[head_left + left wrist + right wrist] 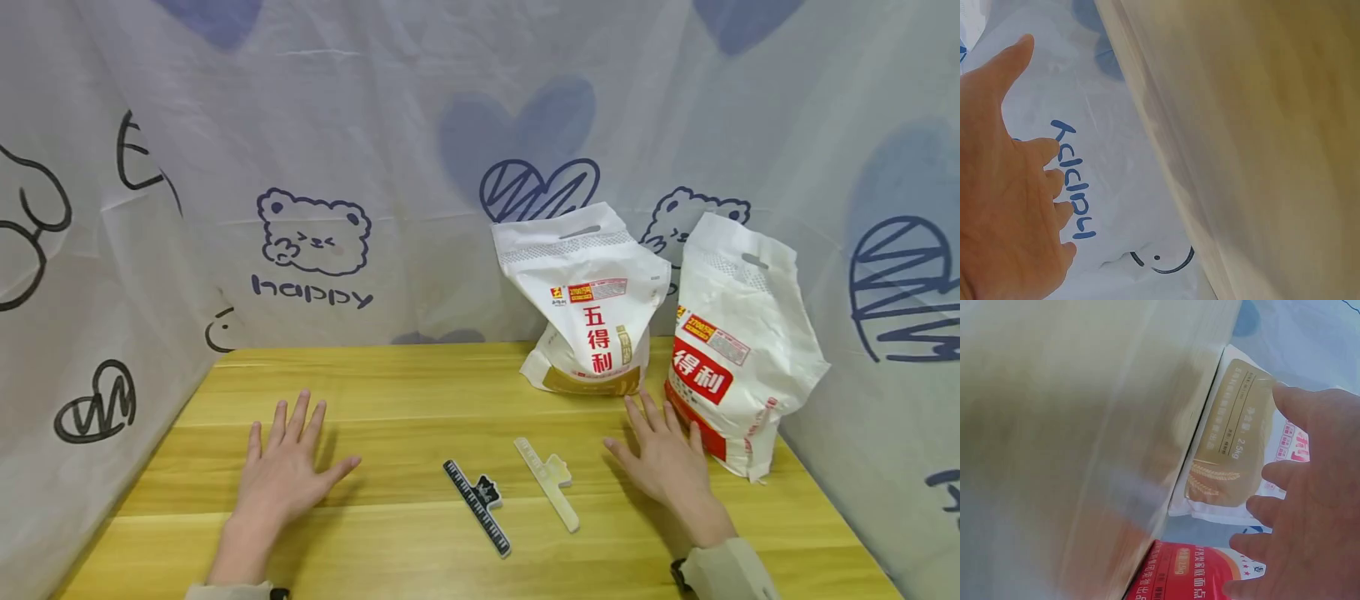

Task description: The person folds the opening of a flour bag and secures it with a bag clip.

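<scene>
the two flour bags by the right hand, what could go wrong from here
The red-label bag stands slumped near the table's right edge; a nudge from the right hand, flat beside it, might tip it over or off. The gold-label bag also leans and could topple forward. The black clip and the pale clip lie loose between the hands, so a sweep could knock them away.

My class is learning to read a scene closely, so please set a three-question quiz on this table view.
1. True or false: the left hand grips the black clip.
2. How many white bags stand on the table?
3. Which is nearer the right hand: A) the black clip, B) the pale clip?

Key
1. False: it lies flat, fingers spread, holding nothing.
2. Two: the gold-trimmed bag and the red-label bag.
3. B.
</scene>
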Tool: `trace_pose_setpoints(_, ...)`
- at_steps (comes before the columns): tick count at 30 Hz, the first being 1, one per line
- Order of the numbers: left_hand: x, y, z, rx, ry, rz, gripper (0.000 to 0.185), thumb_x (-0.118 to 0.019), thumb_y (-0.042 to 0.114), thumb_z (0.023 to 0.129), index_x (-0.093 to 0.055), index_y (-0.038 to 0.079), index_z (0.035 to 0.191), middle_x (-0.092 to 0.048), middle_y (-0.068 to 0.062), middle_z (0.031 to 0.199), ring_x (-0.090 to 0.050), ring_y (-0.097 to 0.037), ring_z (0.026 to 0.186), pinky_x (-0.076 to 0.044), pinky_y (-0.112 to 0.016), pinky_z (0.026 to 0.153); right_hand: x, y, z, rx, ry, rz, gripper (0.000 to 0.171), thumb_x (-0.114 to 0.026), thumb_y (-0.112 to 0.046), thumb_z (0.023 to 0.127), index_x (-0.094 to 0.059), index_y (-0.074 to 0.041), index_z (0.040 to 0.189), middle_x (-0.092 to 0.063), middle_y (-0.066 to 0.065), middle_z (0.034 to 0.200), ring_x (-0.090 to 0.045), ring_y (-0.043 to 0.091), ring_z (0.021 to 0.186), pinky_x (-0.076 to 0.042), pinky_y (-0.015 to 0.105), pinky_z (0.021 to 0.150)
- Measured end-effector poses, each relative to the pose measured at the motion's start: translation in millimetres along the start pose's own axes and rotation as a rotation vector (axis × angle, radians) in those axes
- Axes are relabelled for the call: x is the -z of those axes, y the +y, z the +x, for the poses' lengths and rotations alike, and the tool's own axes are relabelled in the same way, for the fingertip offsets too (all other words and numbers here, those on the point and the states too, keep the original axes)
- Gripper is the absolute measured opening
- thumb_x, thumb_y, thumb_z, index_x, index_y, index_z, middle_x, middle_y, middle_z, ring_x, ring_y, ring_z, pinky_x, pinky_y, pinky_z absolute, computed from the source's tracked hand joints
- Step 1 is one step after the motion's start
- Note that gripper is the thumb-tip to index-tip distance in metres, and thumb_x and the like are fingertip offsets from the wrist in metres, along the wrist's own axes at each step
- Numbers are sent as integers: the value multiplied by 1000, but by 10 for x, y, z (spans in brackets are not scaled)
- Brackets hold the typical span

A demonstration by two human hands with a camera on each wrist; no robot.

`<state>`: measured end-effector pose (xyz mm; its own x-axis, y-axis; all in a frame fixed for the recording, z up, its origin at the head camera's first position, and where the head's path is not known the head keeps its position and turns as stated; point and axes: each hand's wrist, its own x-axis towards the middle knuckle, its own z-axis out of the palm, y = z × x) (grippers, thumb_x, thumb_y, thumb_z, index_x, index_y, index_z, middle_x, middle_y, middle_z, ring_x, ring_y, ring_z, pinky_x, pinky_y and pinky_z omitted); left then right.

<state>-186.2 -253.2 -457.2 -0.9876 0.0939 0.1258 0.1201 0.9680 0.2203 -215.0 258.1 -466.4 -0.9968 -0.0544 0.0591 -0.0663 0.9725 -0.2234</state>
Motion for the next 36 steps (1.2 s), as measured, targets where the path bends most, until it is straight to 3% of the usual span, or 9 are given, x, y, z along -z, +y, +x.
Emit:
trace_pose_setpoints(9,14,85,21,-16,12,-12,105,-54,73,95,-15,6,166,4,-16,174,4,-47,157,11,-69,121,-8,42,-10,4,25,2,83,-53,-59,103,-27,-9,164,-15,21,171,-12,55,153,-3,77,118)
trace_pose_setpoints(17,11,159,71,-41,72,-10,105,-50,76,95,-14,8,166,7,-12,174,8,-42,158,13,-64,122,7,69,-19,24,81,14,85,-53,-59,103,-23,-9,165,-11,21,172,-10,53,154,-3,77,118)
trace_pose_setpoints(23,8,249,145,-64,137,-11,104,-52,75,95,-11,12,167,11,-6,174,13,-36,159,14,-61,123,15,95,-28,52,165,27,87,-46,-64,103,-19,-10,166,-12,20,173,-11,51,155,-6,75,119)
trace_pose_setpoints(30,15,410,269,-94,191,-19,104,-50,76,95,-8,15,168,14,-4,173,15,-33,159,13,-60,124,38,96,-22,90,299,26,84,-52,-57,104,-25,-7,165,-15,19,172,-17,49,155,-16,73,119)
trace_pose_setpoints(36,24,606,416,-108,246,-66,103,-51,75,95,-8,16,168,17,-1,173,16,-32,159,10,-62,124,79,58,24,96,368,54,82,-53,-54,104,-22,-10,166,-7,14,174,-15,48,156,-16,73,120)
